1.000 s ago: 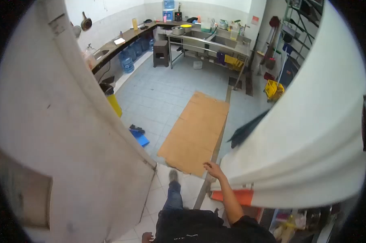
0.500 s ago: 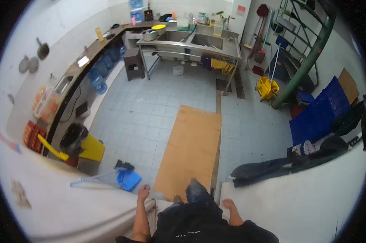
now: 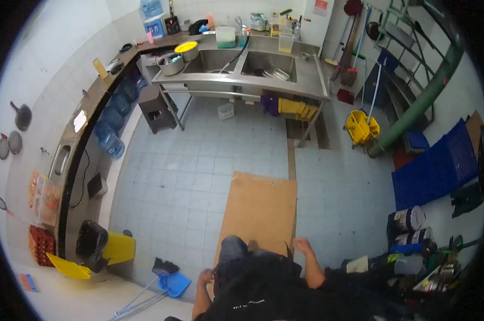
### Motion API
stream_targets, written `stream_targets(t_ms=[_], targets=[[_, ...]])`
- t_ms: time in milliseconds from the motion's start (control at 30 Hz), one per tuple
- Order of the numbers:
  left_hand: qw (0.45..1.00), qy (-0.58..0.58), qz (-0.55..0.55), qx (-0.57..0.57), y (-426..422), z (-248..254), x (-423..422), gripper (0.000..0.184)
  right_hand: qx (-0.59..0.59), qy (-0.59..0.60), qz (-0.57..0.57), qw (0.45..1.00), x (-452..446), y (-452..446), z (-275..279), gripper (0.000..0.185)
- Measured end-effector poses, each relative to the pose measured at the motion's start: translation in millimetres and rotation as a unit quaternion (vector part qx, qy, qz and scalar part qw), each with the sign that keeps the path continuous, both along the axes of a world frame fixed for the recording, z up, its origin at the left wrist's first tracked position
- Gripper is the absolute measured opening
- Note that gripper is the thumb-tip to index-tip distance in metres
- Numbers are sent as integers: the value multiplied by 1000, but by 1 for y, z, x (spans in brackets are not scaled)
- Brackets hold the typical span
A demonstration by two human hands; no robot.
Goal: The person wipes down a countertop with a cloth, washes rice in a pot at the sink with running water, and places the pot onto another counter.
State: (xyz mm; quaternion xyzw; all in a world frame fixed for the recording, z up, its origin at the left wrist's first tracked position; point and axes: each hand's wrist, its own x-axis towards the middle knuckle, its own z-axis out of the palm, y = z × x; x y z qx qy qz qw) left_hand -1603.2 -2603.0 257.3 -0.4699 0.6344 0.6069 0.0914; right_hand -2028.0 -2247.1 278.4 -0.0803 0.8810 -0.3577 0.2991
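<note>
Black shirt (image 3: 252, 291): nearest; bent leg (image 3: 234, 250) in front of it, shoe (image 3: 252, 245) on the cardboard.
Left hand (image 3: 206, 276): low, by the cardboard's left edge; no thing seen in the fingers; how far open, cannot tell.
Right hand (image 3: 302, 245): just right of the cardboard; fingers half curled, loosely open, nothing held.
Blue dustpan (image 3: 176, 284): left of left hand, apart; dark broom head (image 3: 165, 266) against it.
Cardboard (image 3: 260, 206): on the floor, under the shoe, running ahead; plain tan, long, flat-looking, faint creases, slightly uneven far edge.
Footing: plant soles flat, mid-sheet; short steps, since a loose sheet could slide on tile; keep toes off the edges, hands free for balance.
Yellow mop bucket (image 3: 361, 127): farther, right.
Steel sink surface (image 3: 312, 80): far side; yellow cloth (image 3: 294, 108) hangs below.
</note>
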Motion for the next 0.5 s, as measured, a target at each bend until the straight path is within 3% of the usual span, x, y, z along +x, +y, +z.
stream_targets(t_ms=[33,67,133,167,333,400,433,467,500], targets=[[995,61,-55,-63,1,-20,-2,29,-6,15,39,999,-50,-38,13,24],[999,6,-1,-48,5,-14,-10,29,-11,60,61,996,-95,-75,19,22],[991,-98,94,9,6,2,-27,29,-54,29,38,997,-162,-147,77,21],[985,-123,113,47,-9,7,-46,28,-76,44,45,995,-199,-180,74,21],[967,-156,155,132,-124,6,-157,27,-142,76,35,986,-323,-322,101,20],[960,-152,181,147,-192,10,-213,26,-216,-114,-25,969,-344,-376,124,19],[960,-149,189,144,-229,14,-249,26,-216,-106,-18,970,-368,-409,129,19],[978,-125,140,90,-270,5,-281,26,-227,-102,3,968,-391,-441,128,19],[988,-126,68,-53,-313,-10,-310,26,-229,-114,18,967,-395,-459,125,20]])
